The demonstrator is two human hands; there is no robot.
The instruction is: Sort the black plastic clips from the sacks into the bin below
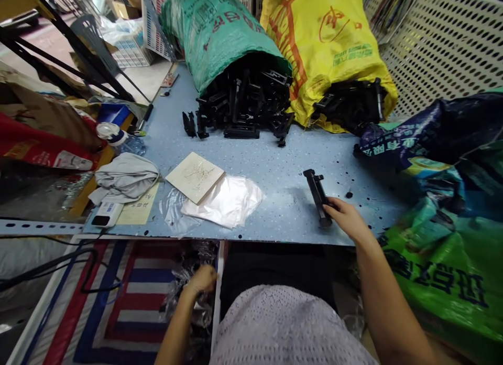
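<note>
On the right of the blue speckled table, my right hand (pixel 346 216) has its fingers closed on the lower end of a long black plastic part (pixel 315 193). The part lies tilted near the front edge. My left hand (pixel 204 278) is below the table's front edge, closed, beside crumpled clear plastic (pixel 202 312) and dark items; what its fingers hold, if anything, I cannot make out. A pale square tile (pixel 195 177) rests partly on a stack of thin white plastic bags (pixel 231 201) at the middle left of the table.
A green sack (pixel 223 34) and a yellow sack (pixel 330 45) spill black parts (pixel 243 103) at the table's back. Green and blue bags (pixel 444 239) crowd the right side. At left are a grey cloth (pixel 126 177), a bottle (pixel 121 139) and a white device (pixel 107 214).
</note>
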